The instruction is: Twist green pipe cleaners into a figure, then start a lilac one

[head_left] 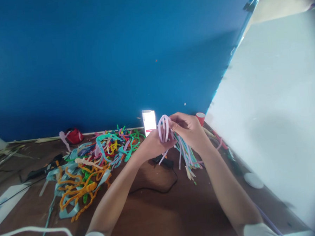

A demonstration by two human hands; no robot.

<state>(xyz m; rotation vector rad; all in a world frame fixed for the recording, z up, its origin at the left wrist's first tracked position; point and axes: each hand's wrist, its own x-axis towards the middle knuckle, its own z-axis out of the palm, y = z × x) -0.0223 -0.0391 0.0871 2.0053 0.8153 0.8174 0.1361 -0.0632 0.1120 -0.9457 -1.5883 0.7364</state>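
Lavender pipe cleaners [163, 126], bent into several round loops, stand up between my hands above the table. My left hand [155, 143] is closed around the lower part of the loops from the left. From the right, my right hand [187, 127] pinches at their side with thumb and fingers. Just below and behind the right hand lies a bunch of straight pipe cleaners [185, 152] in lavender, pale blue and cream. Some of its upper ends are hidden by my hands. A black tool [165, 162] with a cord rests on the table under my left hand.
A lit phone [149, 122] leans against the blue wall. Left of my hands spreads a tangled pile of colourful pipe cleaners [89, 185]. A red cup [200, 118] stands behind the right hand. A large white board [274, 126] slants along the right side. A white cable [42, 229] crosses front left.
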